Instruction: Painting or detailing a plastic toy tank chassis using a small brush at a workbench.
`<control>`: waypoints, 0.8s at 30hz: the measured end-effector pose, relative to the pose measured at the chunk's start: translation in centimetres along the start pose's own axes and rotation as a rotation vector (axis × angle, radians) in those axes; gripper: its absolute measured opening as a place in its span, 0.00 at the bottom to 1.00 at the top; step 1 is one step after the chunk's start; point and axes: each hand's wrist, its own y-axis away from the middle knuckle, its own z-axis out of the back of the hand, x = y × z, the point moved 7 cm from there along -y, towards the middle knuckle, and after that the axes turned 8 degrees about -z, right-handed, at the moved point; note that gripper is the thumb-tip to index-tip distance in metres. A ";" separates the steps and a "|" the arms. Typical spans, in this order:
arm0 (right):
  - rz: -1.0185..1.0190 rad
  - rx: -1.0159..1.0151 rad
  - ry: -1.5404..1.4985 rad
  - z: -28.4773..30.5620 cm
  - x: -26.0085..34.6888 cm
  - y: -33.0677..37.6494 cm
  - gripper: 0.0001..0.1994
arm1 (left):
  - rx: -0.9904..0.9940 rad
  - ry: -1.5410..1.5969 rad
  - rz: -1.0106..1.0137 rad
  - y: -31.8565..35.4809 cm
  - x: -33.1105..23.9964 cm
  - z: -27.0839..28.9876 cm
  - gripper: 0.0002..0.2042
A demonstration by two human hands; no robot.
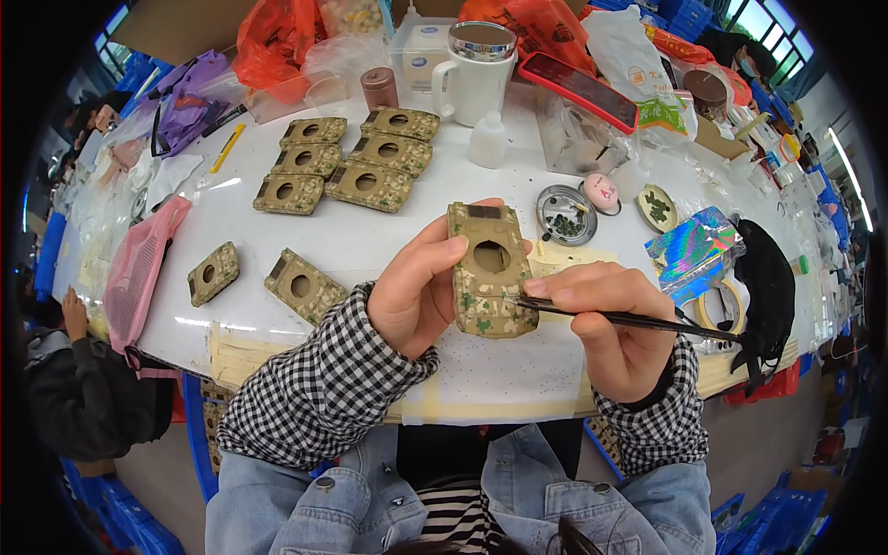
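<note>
A camouflage-painted toy tank hull (470,287) with a round hole in its top is tilted up in my left hand (412,287), whose thumb presses on its left edge. My right hand (622,319) pinches slim black tweezers (638,320), their tips touching the hull's lower right part. To the left, a small hull (214,274) and a larger hull (305,285) lie on the table, the latter close to my left sleeve. Several more hulls (370,186) stand in two rows further back. A round dish (566,215) right of the held hull contains small dark green bits.
A round lid (658,208) with green bits, a tape roll (720,308) and a black pouch (766,296) lie right. Behind stand a white bottle (487,141), a mug (474,79) and a red-cased phone (581,91). A pink mesh bag (143,273) and a co-worker's sleeve (88,393) are left.
</note>
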 end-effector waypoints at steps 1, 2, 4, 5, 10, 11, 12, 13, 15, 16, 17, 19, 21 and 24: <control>-0.002 0.000 -0.001 0.0 0.0 0.0 0.08 | -0.006 -0.002 0.000 0.0 0.0 0.0 0.31; -0.005 0.001 -0.002 0.0 0.0 0.0 0.08 | -0.011 -0.003 0.000 0.0 0.0 0.1 0.31; -0.007 0.000 0.001 0.0 0.0 0.0 0.08 | -0.011 -0.002 0.001 0.0 0.1 0.1 0.31; -0.008 -0.002 0.003 0.0 -0.1 0.1 0.08 | -0.006 0.001 0.001 0.0 0.1 0.1 0.31; -0.009 0.000 0.001 0.0 -0.1 0.0 0.08 | -0.007 -0.003 0.007 0.0 0.1 0.1 0.30; -0.008 0.002 0.001 0.0 -0.1 0.0 0.08 | -0.008 -0.002 0.007 0.0 0.1 0.1 0.30; -0.007 0.004 0.001 -0.1 -0.1 0.0 0.08 | -0.009 0.000 0.008 0.1 0.1 0.1 0.30; -0.007 0.003 0.003 0.0 -0.1 0.0 0.08 | -0.007 0.003 0.009 0.1 0.1 0.0 0.30; -0.006 0.003 0.006 0.0 -0.1 0.1 0.08 | -0.005 0.010 0.011 0.0 0.1 -0.1 0.30; -0.004 0.003 0.004 0.0 -0.1 0.1 0.08 | -0.002 0.007 0.011 0.1 0.0 -0.1 0.30; -0.001 0.003 0.002 0.0 0.0 0.0 0.08 | 0.001 0.005 0.012 0.1 0.0 -0.1 0.30; 0.000 0.001 0.004 -0.1 0.0 0.0 0.08 | 0.007 0.005 0.014 0.1 0.1 -0.1 0.30; -0.001 0.000 0.008 -0.1 0.0 0.0 0.08 | 0.009 0.006 0.015 0.1 0.1 -0.1 0.31; -0.004 0.008 0.016 0.0 0.0 0.0 0.08 | 0.005 0.011 0.018 0.1 0.2 0.0 0.31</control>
